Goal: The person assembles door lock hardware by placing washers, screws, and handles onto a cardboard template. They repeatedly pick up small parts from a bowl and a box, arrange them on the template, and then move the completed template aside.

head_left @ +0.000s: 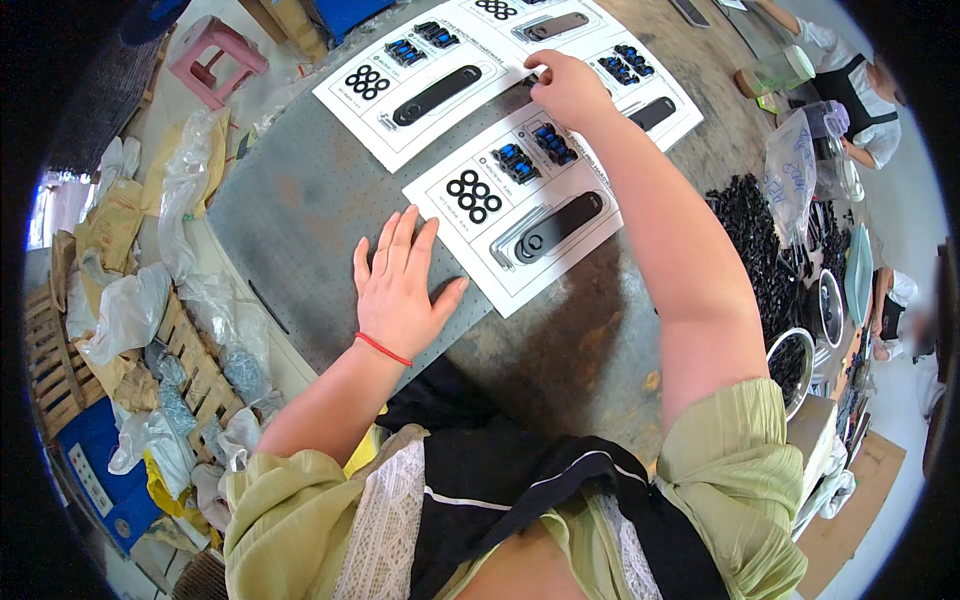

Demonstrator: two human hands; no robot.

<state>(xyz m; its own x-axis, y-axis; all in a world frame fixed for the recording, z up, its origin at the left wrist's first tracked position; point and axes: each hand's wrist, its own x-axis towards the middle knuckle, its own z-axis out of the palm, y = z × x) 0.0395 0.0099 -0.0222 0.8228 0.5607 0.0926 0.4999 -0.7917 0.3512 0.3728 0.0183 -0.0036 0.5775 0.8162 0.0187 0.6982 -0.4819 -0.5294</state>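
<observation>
Several white printed sheets lie on the grey metal table (280,215). The nearest sheet (507,295) shows black rings (473,197), blue-and-black clip-like pieces (515,163) and a long rounded black piece (560,228); I cannot tell which are real parts and which are printed. My left hand (400,275) rests flat on the table, fingers spread, beside that sheet's left edge. Over the inner edge of the far sheets, my right hand (572,92) has its fingers bent together around a small dark spot. What it grips, if anything, is hidden. A far-left sheet (390,150) carries a similar set.
Loose black parts (745,225) are heaped on the right, beside metal bowls (792,372) and a clear plastic bag (792,175). Jars and other people stand beyond. A pink stool (215,58), plastic wrap and wooden pallets (195,365) occupy the left.
</observation>
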